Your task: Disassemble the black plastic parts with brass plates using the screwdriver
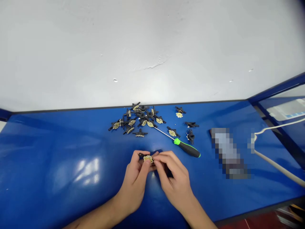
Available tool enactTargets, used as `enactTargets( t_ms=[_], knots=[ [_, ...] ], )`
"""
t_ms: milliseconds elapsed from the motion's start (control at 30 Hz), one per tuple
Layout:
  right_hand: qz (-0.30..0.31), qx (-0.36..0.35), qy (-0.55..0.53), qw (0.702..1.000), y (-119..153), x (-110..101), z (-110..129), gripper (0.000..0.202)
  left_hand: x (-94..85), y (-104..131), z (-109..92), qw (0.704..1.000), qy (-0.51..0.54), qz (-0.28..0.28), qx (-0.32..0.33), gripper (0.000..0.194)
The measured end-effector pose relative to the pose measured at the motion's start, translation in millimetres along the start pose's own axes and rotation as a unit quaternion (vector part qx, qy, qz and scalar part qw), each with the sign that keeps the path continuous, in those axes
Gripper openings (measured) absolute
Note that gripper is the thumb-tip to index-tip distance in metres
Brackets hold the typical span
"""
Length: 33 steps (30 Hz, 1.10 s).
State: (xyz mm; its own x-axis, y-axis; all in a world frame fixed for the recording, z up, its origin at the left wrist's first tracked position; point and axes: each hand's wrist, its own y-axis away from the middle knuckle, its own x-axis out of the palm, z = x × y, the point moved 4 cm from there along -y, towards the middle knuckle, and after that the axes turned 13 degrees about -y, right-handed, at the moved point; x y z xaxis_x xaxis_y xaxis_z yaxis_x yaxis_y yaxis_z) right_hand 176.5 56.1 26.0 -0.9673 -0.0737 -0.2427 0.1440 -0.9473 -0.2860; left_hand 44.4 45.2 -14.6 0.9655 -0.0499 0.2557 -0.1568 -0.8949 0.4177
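Black and gold, the part is between the left hand and the right hand, over the blue table. The left thumb lies on its gold plate and the left fingers curl behind, so that hand is clamped on the part. The right thumb and pointer finger are close together, pinching its right end. It looks small and light. The black bits look like hard plastic, so I think they won't bend much. The gold plate looks thin and smooth, so it could slip, or bend if squeezed too hard. A good place to hold seems to be the black arm or the plate's edge. The fingers hide the back and most of the right end, so I can't tell if something tiny is tucked there

Farther off lies a screwdriver. Its tip is hard to see where it meets the pile. On the right, a thing is blurred into squares, so I can't tell what it is, and a cord runs out of view. In the pile, parts overlap and hide each other. Past them is a white wall
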Motion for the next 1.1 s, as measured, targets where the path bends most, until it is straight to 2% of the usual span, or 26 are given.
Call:
enactTargets(
  t_ms=[367, 567, 733, 867, 1100],
  knots=[
    [0.007, -0.043, 0.033, 0.998, 5.0, 2.8, -0.2, 0.024, -1.8, -0.8, -2.5, 1.000, 0.020, 0.006, -0.001, 0.032],
    [0.024, -0.050, 0.054, 0.997, 6.3, 5.6, -1.9, 0.026, -2.9, -1.5, -1.5, 1.000, 0.004, 0.015, 0.011, 0.028],
    [0.022, -0.091, 0.124, 0.988, 8.5, 7.7, 2.3, 0.027, -3.9, 0.1, 1.6, 0.999, -0.025, 0.020, 0.032, 0.024],
    [0.004, -0.137, 0.203, 0.970, 9.4, 9.0, 9.2, 0.025, -3.9, 2.0, 1.8, 0.996, -0.069, 0.022, 0.050, 0.023],
    [0.002, -0.150, 0.256, 0.955, 12.4, 12.1, 14.2, 0.020, -5.2, 3.4, 0.4, 0.994, -0.092, 0.014, 0.050, 0.021]
  ],
)
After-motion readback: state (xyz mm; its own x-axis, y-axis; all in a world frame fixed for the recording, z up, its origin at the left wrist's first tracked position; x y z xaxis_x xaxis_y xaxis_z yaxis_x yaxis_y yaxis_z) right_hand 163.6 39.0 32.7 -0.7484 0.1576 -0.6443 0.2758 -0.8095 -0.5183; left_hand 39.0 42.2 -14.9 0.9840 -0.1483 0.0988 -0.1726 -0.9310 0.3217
